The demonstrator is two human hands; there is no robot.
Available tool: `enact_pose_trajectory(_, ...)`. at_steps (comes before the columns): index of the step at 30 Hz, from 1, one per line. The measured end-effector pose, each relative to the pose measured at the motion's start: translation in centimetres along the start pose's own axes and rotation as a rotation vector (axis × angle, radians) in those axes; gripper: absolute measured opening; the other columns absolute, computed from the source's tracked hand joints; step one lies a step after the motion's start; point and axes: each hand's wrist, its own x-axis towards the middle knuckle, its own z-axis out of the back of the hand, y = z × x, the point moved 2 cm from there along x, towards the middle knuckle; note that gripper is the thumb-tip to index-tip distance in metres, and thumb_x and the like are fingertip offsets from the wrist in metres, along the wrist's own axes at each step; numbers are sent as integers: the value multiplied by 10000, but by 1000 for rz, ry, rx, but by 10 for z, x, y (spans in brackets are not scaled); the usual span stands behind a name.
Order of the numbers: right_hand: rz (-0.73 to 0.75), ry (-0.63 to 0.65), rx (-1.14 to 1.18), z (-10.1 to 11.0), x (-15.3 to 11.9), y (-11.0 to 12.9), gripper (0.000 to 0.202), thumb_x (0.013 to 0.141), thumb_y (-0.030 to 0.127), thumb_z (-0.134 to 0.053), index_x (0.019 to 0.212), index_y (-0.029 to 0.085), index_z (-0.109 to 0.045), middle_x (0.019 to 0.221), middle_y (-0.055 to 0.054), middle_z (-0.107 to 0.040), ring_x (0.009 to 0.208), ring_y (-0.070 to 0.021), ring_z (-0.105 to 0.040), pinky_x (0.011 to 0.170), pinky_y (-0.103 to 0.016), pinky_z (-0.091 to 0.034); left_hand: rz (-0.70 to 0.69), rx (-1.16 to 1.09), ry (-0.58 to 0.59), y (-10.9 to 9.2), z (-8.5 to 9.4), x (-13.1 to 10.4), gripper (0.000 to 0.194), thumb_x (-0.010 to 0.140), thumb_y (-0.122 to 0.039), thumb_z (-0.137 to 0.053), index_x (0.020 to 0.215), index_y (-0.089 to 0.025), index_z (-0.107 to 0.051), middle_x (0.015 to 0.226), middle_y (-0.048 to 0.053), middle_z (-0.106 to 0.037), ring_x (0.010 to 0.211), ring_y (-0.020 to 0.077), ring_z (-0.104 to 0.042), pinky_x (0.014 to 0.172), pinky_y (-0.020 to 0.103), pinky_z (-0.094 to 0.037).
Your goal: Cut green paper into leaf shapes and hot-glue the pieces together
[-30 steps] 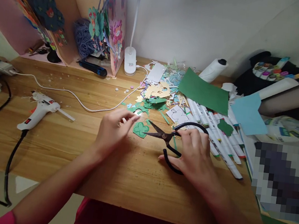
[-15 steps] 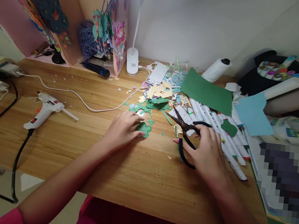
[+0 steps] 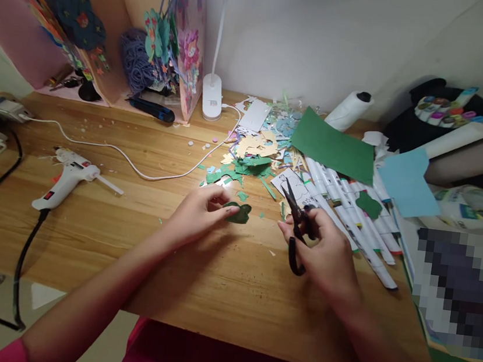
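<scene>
Between thumb and fingers, my left hand [image 3: 200, 214] pinches a small green paper cutout [image 3: 239, 213] with a wavy edge, held just over the wooden desk. My right hand [image 3: 332, 254] grips black-handled scissors [image 3: 294, 202] by their loops. Their dark blades are slightly apart and point up and to the left, away from the cutout. Beyond the blades lies a white paper with a line drawing [image 3: 291, 187]. Green paper scraps [image 3: 224, 177] are strewn just past my left hand.
At left rests a white glue gun [image 3: 68, 174] with a black cord. A white cable [image 3: 113, 146] crosses to the lamp base [image 3: 212, 98]. Several markers [image 3: 362, 231], a green sheet [image 3: 334, 145], a flower-shaped green cutout [image 3: 369, 204] and a light blue sheet [image 3: 411, 181] lie at right.
My left hand has picked the green cutout up off the desk and tilted it. In my right hand the scissors have turned and their blades have come closer together.
</scene>
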Motion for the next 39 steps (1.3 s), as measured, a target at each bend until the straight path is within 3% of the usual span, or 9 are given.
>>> enact_pose_trajectory(4,-128,187,483,-10,-7,11,229,749,366,-690,799,207,-532,915,-65,-693,705,-169,-613,623,-296,-489,124,-260,112,-11,-12,-9,218,752,-342,-659,762,-130,-610,779,40,-654,719,146,-616,690,277,-487)
enact_pose_trajectory(9,-184,226,751,-19,-10,14,261,711,309,-735,778,213,-501,798,0,-679,592,-123,-606,609,-275,-506,156,-358,207,-18,-25,-17,201,769,-333,-649,801,-135,-638,783,35,-672,707,133,-619,675,248,-490)
enact_pose_trajectory(17,-206,251,677,-21,-11,8,277,701,348,-731,779,209,-505,737,10,-645,615,-145,-609,582,-275,-489,160,-279,165,-22,-29,-20,223,774,-357,-634,718,-141,-634,708,15,-656,659,128,-599,599,227,-474)
enact_pose_trajectory(31,-123,247,579,-19,-14,14,243,733,277,-698,723,222,-462,746,3,-651,701,-159,-619,671,-293,-516,233,-407,179,-13,-33,-19,185,694,-312,-699,696,-137,-638,681,22,-662,629,130,-605,620,258,-498)
enact_pose_trajectory(39,-174,240,615,-22,-12,12,264,698,345,-735,762,207,-519,767,-12,-656,721,-173,-627,689,-301,-511,260,-431,179,-12,-36,-19,165,717,-297,-693,714,-136,-657,711,19,-681,645,117,-614,644,238,-491)
